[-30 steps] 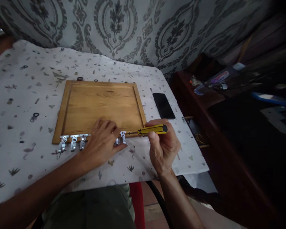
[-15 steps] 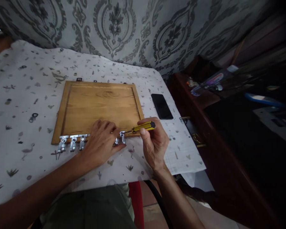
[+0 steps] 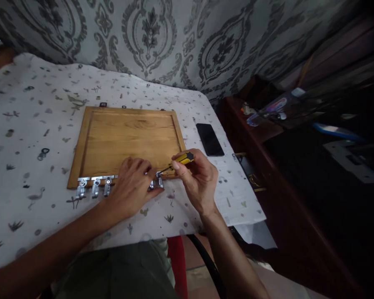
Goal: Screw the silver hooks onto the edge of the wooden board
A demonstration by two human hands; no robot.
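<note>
Screwdriver (image 3: 182, 159), yellow-and-black handle, is pinched in the curled fingers of the right hand (image 3: 197, 180); its tip meets a metal bracket (image 3: 159, 178) just left of that hand. Left hand (image 3: 132, 185) lies flat, fingers together, pressing the wooden panel (image 3: 131, 137) edge beside the bracket. Beyond the right hand lies a black phone (image 3: 209, 139).

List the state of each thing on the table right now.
Wooden board: lying flat on the table.
Metal hooks: in a row along the board's near edge.
Screwdriver: gripped by right hand, tip on rightmost hook.
Left hand: open, pressing flat by that hook.
Phone: flat, screen dark.
</note>
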